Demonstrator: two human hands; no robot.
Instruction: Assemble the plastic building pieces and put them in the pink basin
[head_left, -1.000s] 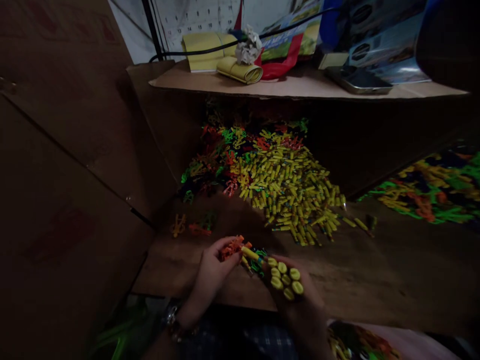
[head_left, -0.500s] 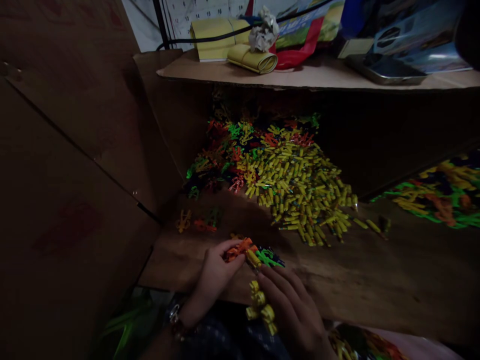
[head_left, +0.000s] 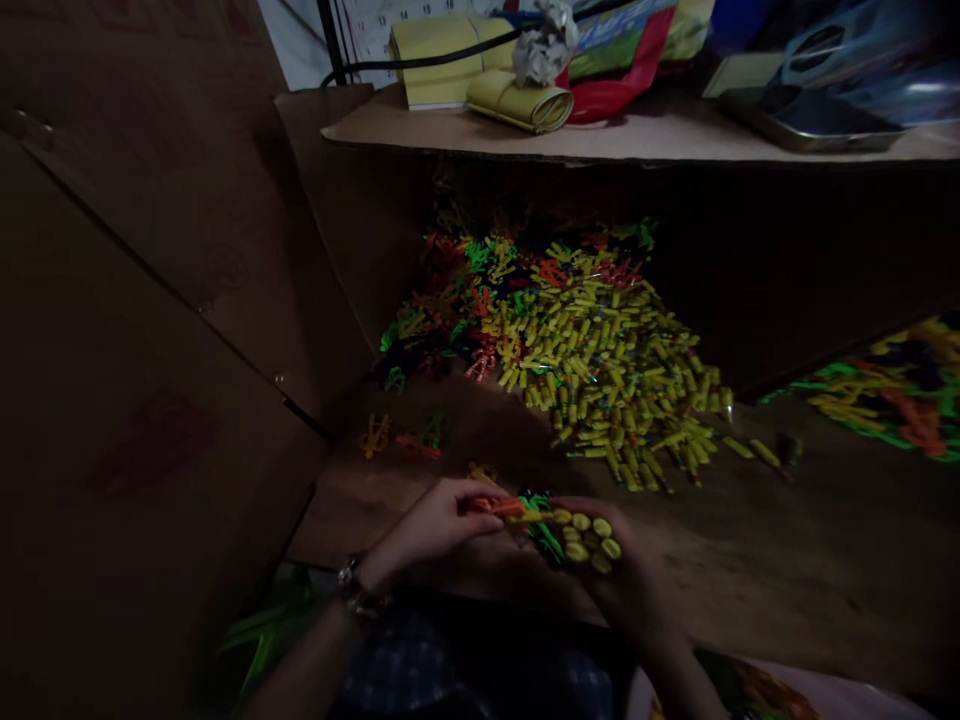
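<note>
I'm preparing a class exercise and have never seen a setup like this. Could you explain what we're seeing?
No machine here: these are a person's bare hands, seen from a head-worn camera looking forward and down. The left hand grips orange pieces; the right hand holds a bunch of yellow tubes, ends facing the camera. Green pieces show between them. On the wooden table lies a heap of yellow tubes, with mixed coloured pieces to its left. Above is a cardboard shelf.
</note>
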